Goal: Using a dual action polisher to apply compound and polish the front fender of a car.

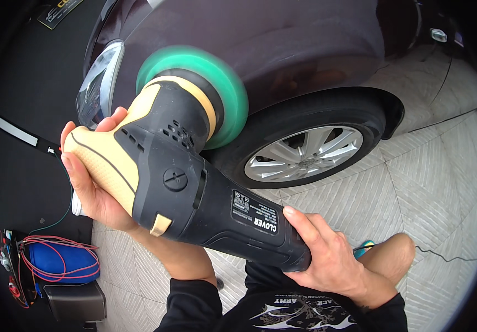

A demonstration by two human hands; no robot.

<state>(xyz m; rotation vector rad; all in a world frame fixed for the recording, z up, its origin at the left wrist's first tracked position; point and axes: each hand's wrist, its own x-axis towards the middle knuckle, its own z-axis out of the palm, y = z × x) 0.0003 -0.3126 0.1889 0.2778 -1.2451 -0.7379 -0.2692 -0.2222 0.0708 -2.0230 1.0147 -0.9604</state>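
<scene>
A black and yellow Clover car polisher (221, 207) lies diagonally across the view. Its green foam pad (230, 91) is blurred as if spinning and sits against or just over the dark fender (288, 50), between the headlight (101, 83) and the front wheel (304, 159). My left hand (97, 191) is wrapped around the yellow front grip. At the rear end of the polisher's body, my right hand (333, 253) holds the black handle. How firmly the pad touches the paint cannot be told.
A thin black power cord (441, 255) trails over the patterned grey floor tiles (425, 178) at right. At lower left are red coiled hoses on a blue object (56, 261), a dark box (76, 301) and small tools. My bent knee is at lower right.
</scene>
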